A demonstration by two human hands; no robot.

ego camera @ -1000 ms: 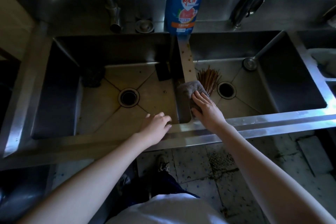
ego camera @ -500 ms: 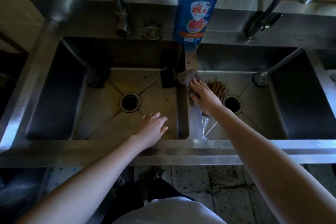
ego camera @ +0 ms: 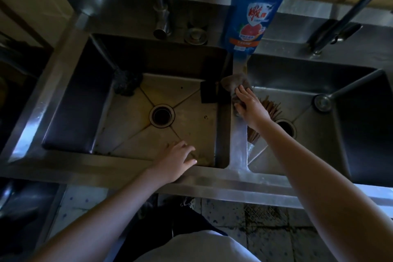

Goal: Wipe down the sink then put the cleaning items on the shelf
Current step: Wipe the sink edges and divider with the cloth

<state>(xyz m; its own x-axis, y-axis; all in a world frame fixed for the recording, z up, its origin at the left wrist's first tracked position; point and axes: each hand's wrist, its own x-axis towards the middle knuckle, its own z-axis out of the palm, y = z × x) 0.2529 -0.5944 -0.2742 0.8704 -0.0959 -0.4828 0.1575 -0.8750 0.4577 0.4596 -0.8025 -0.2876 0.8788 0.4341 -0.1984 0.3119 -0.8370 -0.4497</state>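
Observation:
A steel double sink [ego camera: 131, 168] fills the view. My right hand [ego camera: 249, 105] lies flat with straight fingers on a grey-brown cloth [ego camera: 235, 83], pressing it on the far part of the divider [ego camera: 239, 151] between the two basins. My left hand [ego camera: 177, 160] hovers with relaxed fingers over the front edge of the left basin, holding nothing. A blue dish soap bottle [ego camera: 252, 13] stands on the back ledge right behind the divider. A black sponge [ego camera: 209, 94] leans in the left basin's far right corner, and a dark scouring pad [ego camera: 126, 84] sits in its far left corner.
A bundle of chopsticks [ego camera: 272, 108] lies in the right basin beside its drain [ego camera: 286, 126]. A tap [ego camera: 160, 13] hangs over the left basin; a second tap [ego camera: 340, 25] stands at the back right. A round plug [ego camera: 323, 102] rests in the right basin.
My right hand has slid the cloth along the divider from the front edge toward the back ledge. My left hand has stayed near the front rim.

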